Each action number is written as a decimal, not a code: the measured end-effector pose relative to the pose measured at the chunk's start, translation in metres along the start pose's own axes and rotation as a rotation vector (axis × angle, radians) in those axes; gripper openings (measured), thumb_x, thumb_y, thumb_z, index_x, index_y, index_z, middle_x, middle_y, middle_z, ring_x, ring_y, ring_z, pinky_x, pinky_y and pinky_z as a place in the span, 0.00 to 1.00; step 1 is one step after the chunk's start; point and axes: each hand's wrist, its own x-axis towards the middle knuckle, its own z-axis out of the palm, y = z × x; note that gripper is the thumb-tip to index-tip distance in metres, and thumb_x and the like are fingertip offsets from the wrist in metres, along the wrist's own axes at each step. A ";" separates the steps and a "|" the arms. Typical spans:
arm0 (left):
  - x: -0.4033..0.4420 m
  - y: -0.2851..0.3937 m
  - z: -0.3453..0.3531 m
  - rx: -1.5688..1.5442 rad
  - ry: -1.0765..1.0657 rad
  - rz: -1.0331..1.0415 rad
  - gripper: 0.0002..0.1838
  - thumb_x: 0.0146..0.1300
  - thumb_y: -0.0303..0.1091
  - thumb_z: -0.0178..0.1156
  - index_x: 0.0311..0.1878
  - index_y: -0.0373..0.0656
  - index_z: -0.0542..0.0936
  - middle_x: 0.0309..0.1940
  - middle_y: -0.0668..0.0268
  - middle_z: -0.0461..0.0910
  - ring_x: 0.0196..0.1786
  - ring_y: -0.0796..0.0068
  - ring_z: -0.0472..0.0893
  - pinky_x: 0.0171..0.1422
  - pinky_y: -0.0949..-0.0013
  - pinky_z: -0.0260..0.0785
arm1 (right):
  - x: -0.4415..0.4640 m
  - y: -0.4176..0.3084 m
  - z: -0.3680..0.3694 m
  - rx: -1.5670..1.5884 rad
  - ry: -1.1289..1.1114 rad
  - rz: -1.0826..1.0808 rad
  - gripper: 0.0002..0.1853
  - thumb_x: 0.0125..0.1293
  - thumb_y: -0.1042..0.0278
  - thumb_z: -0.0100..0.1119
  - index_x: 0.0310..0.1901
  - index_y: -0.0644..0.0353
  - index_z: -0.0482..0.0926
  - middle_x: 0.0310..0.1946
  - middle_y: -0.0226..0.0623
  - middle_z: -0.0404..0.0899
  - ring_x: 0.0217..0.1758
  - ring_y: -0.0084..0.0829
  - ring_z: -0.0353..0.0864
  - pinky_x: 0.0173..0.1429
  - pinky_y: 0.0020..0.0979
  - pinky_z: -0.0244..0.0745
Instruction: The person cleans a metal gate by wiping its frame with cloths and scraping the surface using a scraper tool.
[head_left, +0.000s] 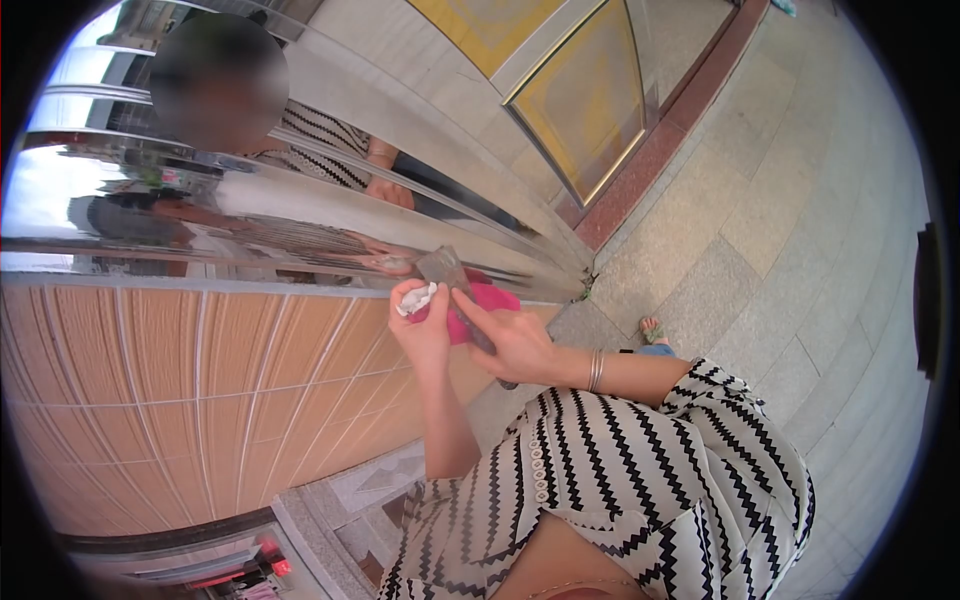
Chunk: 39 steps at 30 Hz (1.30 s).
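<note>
Near the middle of the head view, my right hand (518,345) is closed around a scraper (440,266) with a flat grey blade, its index finger stretched along the blade. Closed on a crumpled white tissue (416,299), my left hand (427,335) is close beside the blade; whether its fingers touch the metal is unclear. A bright pink cloth (493,296) shows behind the scraper and between the hands. I cannot tell which hand holds it. Part of the scraper's handle is hidden by my right hand.
Shiny metal panelling (300,215) with reflections stands just beyond my hands, above an orange ribbed tile wall (230,360). A gold-framed yellow panel (580,100) is farther off. Grey paving (740,270) lies to the right, and a sandalled foot (652,330) shows there.
</note>
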 end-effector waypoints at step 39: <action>0.001 0.004 0.004 -0.009 -0.011 0.034 0.10 0.58 0.20 0.66 0.38 0.42 0.75 0.32 0.74 0.75 0.33 0.88 0.73 0.37 0.81 0.66 | -0.003 0.002 0.006 0.086 0.004 -0.007 0.40 0.56 0.66 0.59 0.72 0.61 0.59 0.25 0.44 0.79 0.26 0.44 0.81 0.31 0.43 0.73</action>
